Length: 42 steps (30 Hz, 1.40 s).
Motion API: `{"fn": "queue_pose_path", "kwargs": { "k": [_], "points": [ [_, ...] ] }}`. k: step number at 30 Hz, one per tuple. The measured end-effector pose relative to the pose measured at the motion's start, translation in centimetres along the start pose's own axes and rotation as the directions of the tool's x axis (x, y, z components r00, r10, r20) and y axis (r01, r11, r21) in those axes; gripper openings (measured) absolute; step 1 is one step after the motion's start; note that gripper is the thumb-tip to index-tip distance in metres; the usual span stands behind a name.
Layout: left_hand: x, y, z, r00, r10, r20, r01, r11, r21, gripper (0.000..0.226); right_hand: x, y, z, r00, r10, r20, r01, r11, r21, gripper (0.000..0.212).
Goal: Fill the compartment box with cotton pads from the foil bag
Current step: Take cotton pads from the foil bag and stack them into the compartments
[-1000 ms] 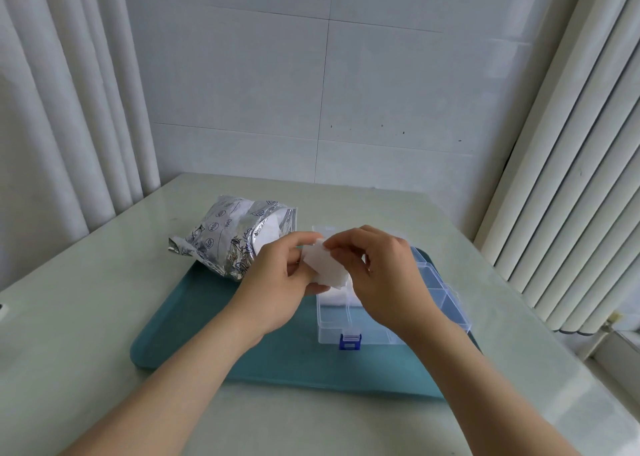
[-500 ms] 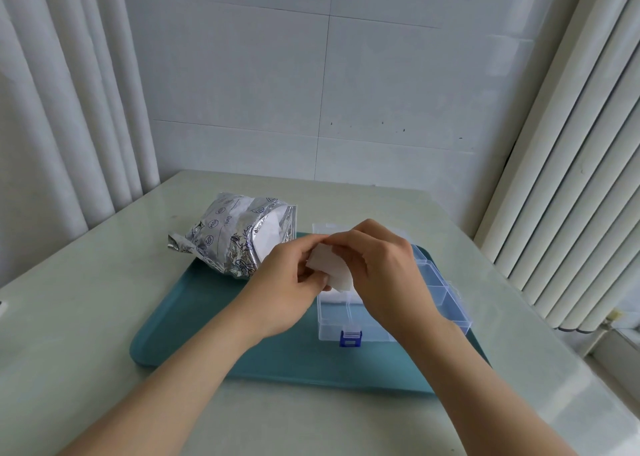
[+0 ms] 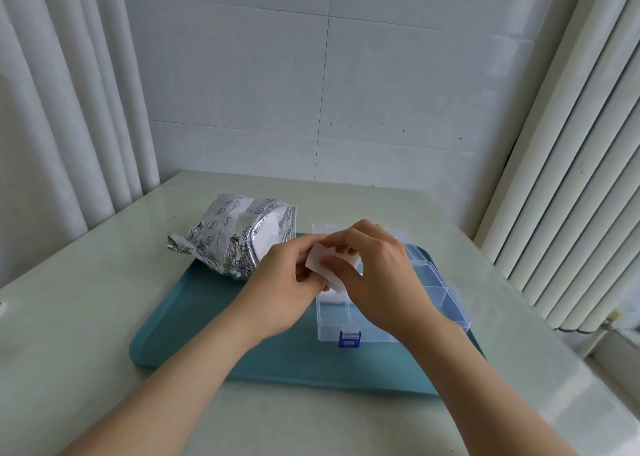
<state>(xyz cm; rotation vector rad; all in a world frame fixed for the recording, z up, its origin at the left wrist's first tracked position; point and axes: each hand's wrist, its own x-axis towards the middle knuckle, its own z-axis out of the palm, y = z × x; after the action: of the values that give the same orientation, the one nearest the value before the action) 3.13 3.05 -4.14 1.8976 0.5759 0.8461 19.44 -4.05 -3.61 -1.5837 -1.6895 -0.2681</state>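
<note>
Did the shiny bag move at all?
No. The foil bag lies on the same far left corner of the teal tray as before, its open mouth facing the compartment box.

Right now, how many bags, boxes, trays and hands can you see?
Foil bag: 1
Compartment box: 1
Tray: 1
Hands: 2, the left hand and the right hand, both pinching a cotton pad
Total: 5
</note>
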Motion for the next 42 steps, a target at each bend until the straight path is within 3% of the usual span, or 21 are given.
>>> {"fn": "queue_pose_path", "kwargs": {
  "k": [5,9,16,20,22,25,29,36,42],
  "points": [
    [-0.1,0.3,-0.1,1.0,0.009,0.004,-0.008,1.0,-0.028,0.044,0.2,-0.1,-0.6,0.994,0.108,0.033,-0.112,0.983,0.145,0.009],
    [-0.1,0.2,0.0,1.0,0.008,0.002,-0.008,1.0,-0.014,0.044,0.2,0.2,-0.5,0.987,0.147,0.061,-0.155,0.974,0.165,0.006],
    [0.1,-0.1,0.0,0.997,-0.074,-0.035,0.071,0.994,-0.089,0.042,0.5,0.0,-0.8,0.969,0.244,-0.035,-0.224,0.93,0.291,0.005],
    [0.6,-0.5,-0.1,0.981,-0.165,-0.1,0.144,0.972,-0.185,0.047,0.9,-0.1,-2.0,0.843,0.523,-0.129,-0.308,0.665,0.68,0.003],
    [0.6,-0.5,-0.2,0.974,-0.19,-0.126,0.156,0.957,-0.244,0.046,0.8,0.0,-2.2,0.796,0.602,-0.067,-0.368,0.568,0.736,0.005],
    [0.7,-0.6,-0.2,0.967,-0.211,-0.141,0.158,0.935,-0.317,0.04,0.6,-0.1,-2.0,0.8,0.595,0.082,-0.449,0.503,0.739,0.012],
    [0.8,-0.6,-0.1,0.969,-0.211,-0.128,0.15,0.915,-0.376,0.03,0.5,-0.7,-1.7,0.862,0.48,0.162,-0.448,0.573,0.686,0.014],
    [0.8,-0.2,0.2,0.986,-0.164,-0.013,0.144,0.9,-0.411,0.028,0.3,-0.7,-1.4,0.887,0.458,0.066,-0.416,0.726,0.548,0.008],
    [0.7,-0.1,0.5,0.989,-0.147,0.023,0.139,0.861,-0.49,0.034,0.3,-1.0,-1.0,0.881,0.472,0.019,-0.423,0.77,0.479,0.019]
  ]
}}
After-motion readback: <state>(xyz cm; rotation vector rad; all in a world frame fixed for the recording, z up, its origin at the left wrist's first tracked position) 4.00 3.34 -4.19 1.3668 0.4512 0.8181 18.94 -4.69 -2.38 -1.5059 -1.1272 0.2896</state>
